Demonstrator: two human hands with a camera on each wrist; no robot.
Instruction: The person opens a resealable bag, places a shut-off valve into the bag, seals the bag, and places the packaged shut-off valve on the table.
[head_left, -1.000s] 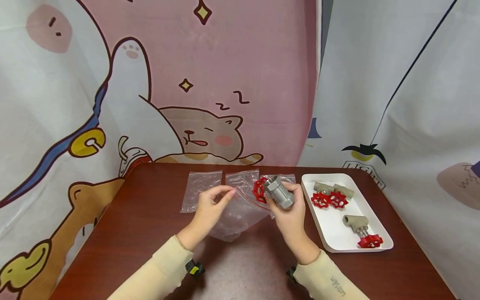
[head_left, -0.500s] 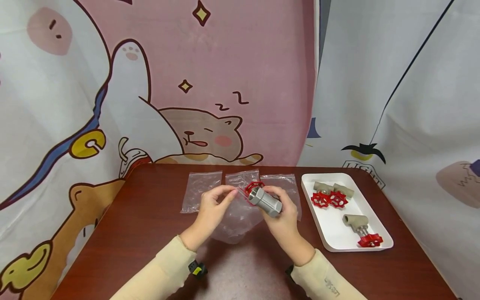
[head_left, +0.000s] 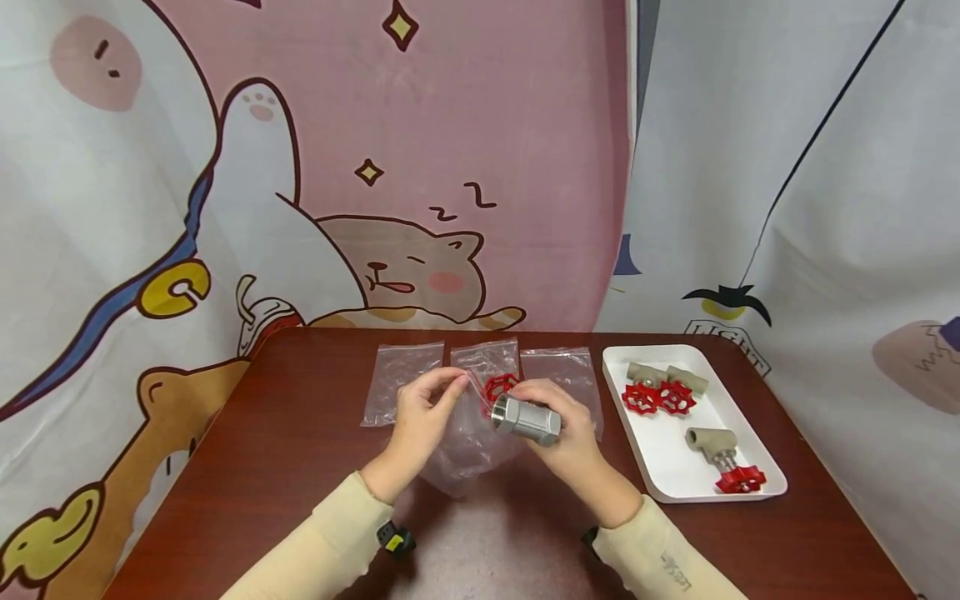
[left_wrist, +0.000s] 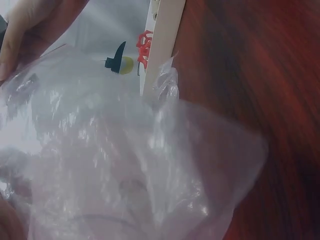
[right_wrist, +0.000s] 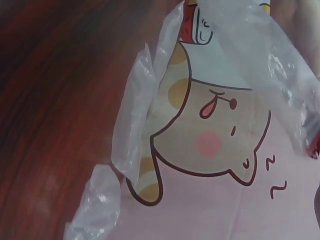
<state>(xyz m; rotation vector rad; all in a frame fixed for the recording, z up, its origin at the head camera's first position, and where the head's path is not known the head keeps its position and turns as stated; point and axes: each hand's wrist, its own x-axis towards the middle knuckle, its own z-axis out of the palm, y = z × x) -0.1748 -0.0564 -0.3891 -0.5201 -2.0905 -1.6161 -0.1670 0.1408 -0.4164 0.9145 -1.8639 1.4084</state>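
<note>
My left hand (head_left: 418, 417) pinches the red-edged mouth of a clear zip bag (head_left: 468, 458) between thumb and fingertips. The bag hangs below that hand over the table and fills most of the left wrist view. My right hand (head_left: 573, 450) grips a valve with a silver metal body (head_left: 527, 420), its round bore facing left. The valve's red handwheel (head_left: 500, 386) sits at the bag's mouth, overlapping it in the head view. In the left wrist view, part of the right hand (left_wrist: 30, 25) shows behind the bag's upper edge.
Flat clear zip bags lie along the table's back, one at left (head_left: 408, 379) and one at right (head_left: 566, 383), with another behind the hands. At right, a white tray (head_left: 675, 483) holds three olive-bodied valves (head_left: 712, 442) with red handwheels. A printed curtain hangs behind.
My right hand has moved left and slightly down, turning the valve so its handwheel comes to the bag's mouth. My left hand has barely moved and still pinches the bag.
</note>
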